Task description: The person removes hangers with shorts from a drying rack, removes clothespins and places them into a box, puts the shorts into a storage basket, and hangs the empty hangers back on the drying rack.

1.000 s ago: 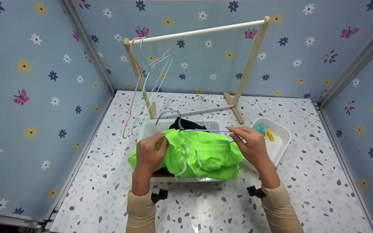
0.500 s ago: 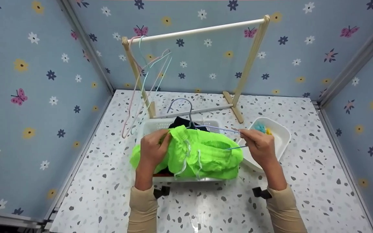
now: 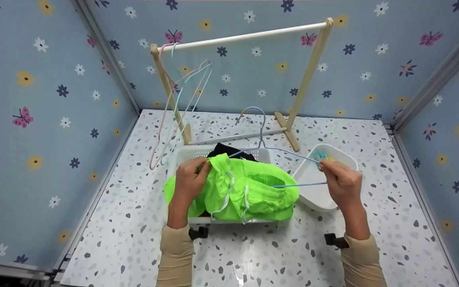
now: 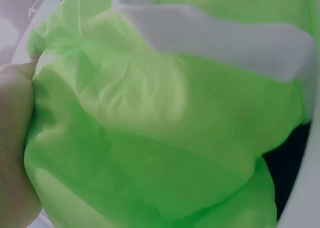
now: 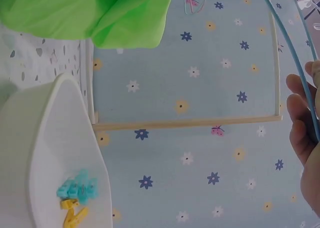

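Observation:
Bright green drawstring shorts (image 3: 253, 199) lie bunched over a white basket (image 3: 181, 153). At the left of their gathered waistband, my left hand (image 3: 189, 177) pinches the cloth; the left wrist view shows green fabric (image 4: 140, 118) and a white drawstring (image 4: 210, 35) close up. My right hand (image 3: 343, 181) grips the right end of a blue hanger (image 3: 289, 151). Its hook stands up behind the shorts, and its lower bar runs into the waist opening, where the left end is hidden. The right wrist view shows fingers curled around the blue hanger (image 5: 285, 32).
A wooden rack with a white rail (image 3: 245, 38) stands behind; a pink hanger (image 3: 161, 131) and a mint hanger (image 3: 178, 99) hang at its left end. Black cloth (image 3: 229, 151) shows in the basket. At right, a white tray (image 3: 313, 199) holds teal clips (image 5: 77, 188) and yellow clips (image 5: 75, 215).
My right hand has moved right with the blue hanger, drawing more of it out of the waistband, and its hook has shifted right and upward. The left hand has moved slightly right, keeping its pinch.

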A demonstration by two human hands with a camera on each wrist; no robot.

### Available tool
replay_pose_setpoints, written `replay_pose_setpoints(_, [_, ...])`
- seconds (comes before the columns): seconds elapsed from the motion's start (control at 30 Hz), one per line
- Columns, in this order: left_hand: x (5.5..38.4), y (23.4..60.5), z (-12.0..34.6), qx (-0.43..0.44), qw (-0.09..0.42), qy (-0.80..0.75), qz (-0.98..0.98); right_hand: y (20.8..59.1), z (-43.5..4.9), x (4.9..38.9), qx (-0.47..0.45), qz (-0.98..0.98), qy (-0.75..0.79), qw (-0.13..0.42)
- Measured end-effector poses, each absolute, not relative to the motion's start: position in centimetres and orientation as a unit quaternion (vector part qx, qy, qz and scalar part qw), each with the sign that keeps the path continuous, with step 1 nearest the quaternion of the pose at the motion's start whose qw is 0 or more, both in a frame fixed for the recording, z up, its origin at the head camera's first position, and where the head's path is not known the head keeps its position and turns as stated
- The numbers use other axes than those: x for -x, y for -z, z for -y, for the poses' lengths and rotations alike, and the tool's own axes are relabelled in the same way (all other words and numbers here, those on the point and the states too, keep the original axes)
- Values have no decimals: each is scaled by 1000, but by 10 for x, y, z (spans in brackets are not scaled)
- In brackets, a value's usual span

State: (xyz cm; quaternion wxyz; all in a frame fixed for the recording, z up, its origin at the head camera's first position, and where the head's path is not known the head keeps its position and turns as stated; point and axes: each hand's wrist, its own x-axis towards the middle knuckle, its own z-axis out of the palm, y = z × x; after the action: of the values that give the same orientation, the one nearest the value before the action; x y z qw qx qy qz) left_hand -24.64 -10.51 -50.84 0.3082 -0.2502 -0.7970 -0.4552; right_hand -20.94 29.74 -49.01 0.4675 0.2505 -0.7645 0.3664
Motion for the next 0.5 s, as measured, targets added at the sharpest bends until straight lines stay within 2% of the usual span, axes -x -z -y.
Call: replay_pose_setpoints(0.5, [254,518,112,196,248,428,847,481,-326,193,-213,784,-349,466])
